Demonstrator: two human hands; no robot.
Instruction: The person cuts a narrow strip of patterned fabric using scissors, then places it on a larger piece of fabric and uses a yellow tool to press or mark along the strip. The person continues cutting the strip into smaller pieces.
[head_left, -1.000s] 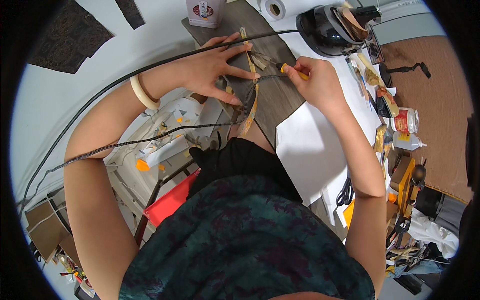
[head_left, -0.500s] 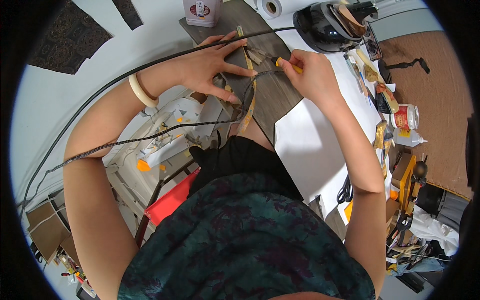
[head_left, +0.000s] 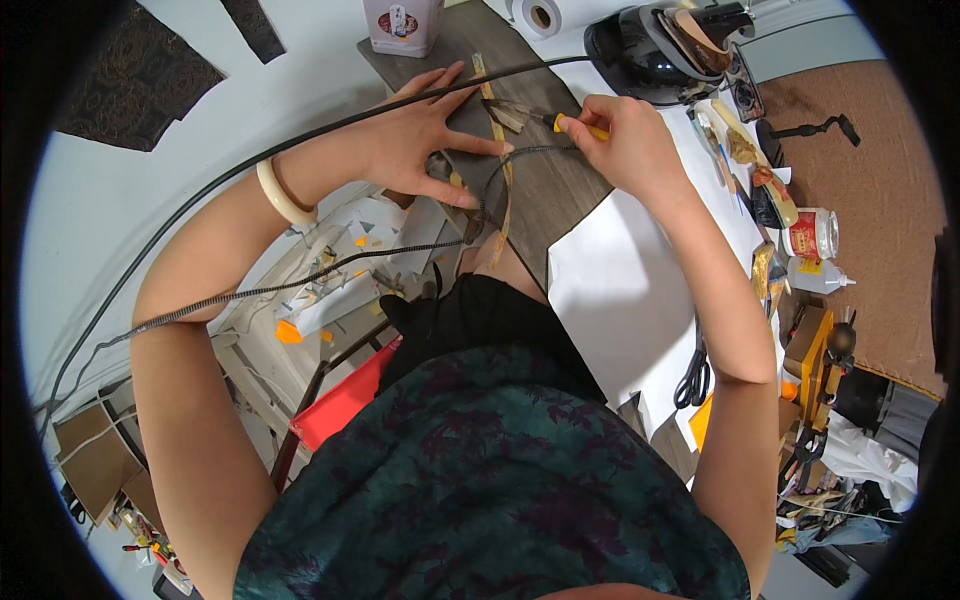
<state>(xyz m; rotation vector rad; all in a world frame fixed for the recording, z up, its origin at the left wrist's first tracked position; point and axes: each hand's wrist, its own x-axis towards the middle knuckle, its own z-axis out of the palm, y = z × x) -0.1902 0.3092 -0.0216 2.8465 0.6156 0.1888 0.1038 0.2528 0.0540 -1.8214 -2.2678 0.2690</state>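
Observation:
My left hand [head_left: 425, 132] lies with its fingers spread at the left side of a dark wood-grain board [head_left: 565, 190]. Its fingertips press at a long, narrow yellowish strip [head_left: 503, 160], which runs lengthwise over the board and hangs past its near edge. Closed around a yellow handle, my right hand [head_left: 638, 148] holds a flat brush [head_left: 508, 114]. The pale bristles point left and touch or hover at the strip; I cannot tell which. A dark braided cord [head_left: 545, 149] loops over the board, close below the brush.
A thicker black cable [head_left: 330, 125] arcs above my left forearm. A white canister [head_left: 403, 25] stands at the board's far end, beside a paper roll [head_left: 540, 17] and a glossy black device [head_left: 640, 55]. White paper [head_left: 620, 300], scissors [head_left: 692, 380] and a jar [head_left: 812, 234] are on the right.
My right hand and the brush have shifted slightly to the right. The strip's hanging near end has turned and looks narrower. My left hand stays almost in place.

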